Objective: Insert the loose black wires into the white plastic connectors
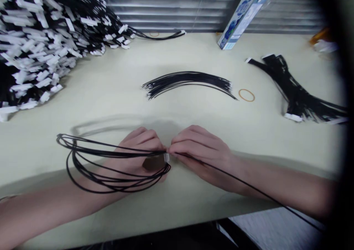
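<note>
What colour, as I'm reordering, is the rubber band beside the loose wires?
The rubber band is orange-tan; head view shows it.

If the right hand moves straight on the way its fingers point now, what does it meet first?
Most likely the white connector pinched in the left hand. The right hand, holding one black wire, points left at it, and the fingertips are nearly touching. Depth is hard to judge.

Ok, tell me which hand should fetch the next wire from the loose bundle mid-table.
Right, probably. The left hand pinches the white connector with its looped wires. The right hand pinches only a single wire at the connector, and the loose bundle lies slightly to its side.
</note>
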Demonstrator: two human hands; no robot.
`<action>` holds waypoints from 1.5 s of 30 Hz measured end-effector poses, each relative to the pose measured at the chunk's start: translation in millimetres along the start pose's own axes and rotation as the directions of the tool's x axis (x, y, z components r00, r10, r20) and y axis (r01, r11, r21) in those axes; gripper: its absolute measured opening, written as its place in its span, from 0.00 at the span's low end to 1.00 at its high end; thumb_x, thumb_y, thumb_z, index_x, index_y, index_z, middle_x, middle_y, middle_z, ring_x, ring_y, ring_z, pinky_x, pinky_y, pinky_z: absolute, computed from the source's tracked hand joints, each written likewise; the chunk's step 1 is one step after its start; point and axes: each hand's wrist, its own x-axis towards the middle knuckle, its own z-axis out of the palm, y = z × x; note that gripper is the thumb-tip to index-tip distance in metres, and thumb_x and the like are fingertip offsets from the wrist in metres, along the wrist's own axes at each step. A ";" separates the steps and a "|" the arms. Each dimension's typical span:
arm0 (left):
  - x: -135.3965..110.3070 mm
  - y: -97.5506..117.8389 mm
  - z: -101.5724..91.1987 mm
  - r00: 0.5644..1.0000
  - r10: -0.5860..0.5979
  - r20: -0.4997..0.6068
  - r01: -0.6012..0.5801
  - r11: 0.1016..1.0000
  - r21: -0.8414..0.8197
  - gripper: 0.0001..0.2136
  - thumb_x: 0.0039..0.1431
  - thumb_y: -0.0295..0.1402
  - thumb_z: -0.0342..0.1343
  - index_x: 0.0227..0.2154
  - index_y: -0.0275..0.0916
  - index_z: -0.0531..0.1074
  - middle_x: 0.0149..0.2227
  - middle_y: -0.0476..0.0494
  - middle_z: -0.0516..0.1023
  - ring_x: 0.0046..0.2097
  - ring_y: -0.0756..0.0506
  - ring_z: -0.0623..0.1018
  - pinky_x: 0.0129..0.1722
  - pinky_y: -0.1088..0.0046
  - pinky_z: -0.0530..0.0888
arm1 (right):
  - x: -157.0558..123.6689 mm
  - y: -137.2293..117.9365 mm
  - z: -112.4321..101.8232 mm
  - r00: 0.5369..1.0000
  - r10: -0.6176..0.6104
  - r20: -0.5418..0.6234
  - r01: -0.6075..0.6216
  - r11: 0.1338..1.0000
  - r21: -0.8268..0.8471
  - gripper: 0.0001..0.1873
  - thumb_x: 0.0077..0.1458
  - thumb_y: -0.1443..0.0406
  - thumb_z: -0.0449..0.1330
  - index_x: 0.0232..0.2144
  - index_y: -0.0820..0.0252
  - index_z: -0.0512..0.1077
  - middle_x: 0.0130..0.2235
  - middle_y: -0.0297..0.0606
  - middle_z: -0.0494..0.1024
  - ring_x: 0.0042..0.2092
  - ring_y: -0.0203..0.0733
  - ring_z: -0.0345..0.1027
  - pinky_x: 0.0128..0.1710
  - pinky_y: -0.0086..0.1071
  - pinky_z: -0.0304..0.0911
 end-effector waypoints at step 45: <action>1.0 4.1 -7.2 0.995 -0.067 0.078 0.071 0.996 -0.045 0.07 0.47 0.31 0.60 0.28 0.43 0.67 0.30 0.52 0.69 0.35 0.46 0.69 0.37 0.68 0.67 | -6.5 125.8 -122.5 0.754 0.563 -0.338 -0.647 0.725 -0.237 0.10 0.49 0.58 0.58 0.26 0.57 0.74 0.29 0.37 0.75 0.31 0.41 0.65 0.34 0.34 0.55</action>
